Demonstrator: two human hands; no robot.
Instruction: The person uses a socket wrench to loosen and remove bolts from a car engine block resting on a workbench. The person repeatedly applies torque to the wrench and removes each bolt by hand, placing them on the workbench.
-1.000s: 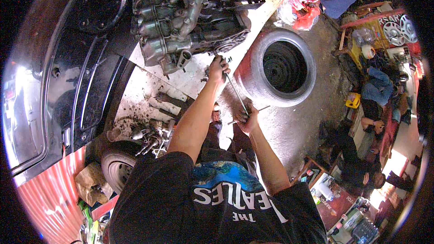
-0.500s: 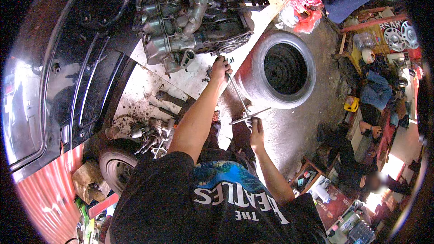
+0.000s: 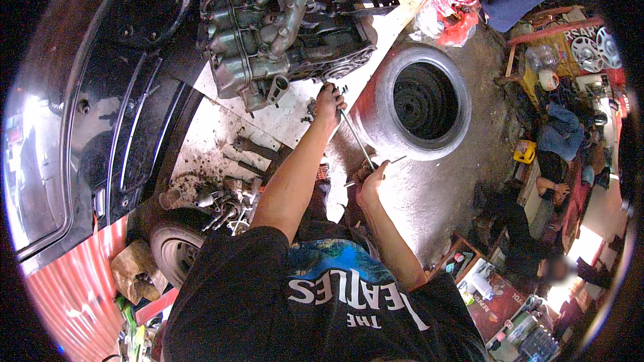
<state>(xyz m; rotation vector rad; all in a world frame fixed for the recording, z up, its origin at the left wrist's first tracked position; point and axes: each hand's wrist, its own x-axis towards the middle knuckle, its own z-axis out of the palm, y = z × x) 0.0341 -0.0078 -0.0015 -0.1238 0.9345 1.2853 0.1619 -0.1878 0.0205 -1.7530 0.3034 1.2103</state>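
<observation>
An engine [image 3: 258,37] lies at the upper middle on a white board, a pipe-like manifold across its top. Beside its near right end, my left hand [image 3: 329,102] is closed around the upper part of a T-handle wrench [image 3: 357,138]. The wrench's shaft slants down and right from that hand. My right hand [image 3: 373,179] wraps the crossbar at the lower end, and only the bar's two tips stick out past the fingers. Whatever the wrench's far tip meets at the engine is hidden by my left hand.
Stacked tires [image 3: 458,115] stand close right of the wrench. Loose metal parts [image 3: 231,202] lie left of my left forearm, near a wheel [image 3: 178,249]. A black car panel [image 3: 100,107] fills the left. Other people sit at the right, near a yellow jug [image 3: 524,152].
My right hand has shifted slightly left and up over the crossbar, covering its middle, and the bar has turned. My left hand stays in place on the shaft.
</observation>
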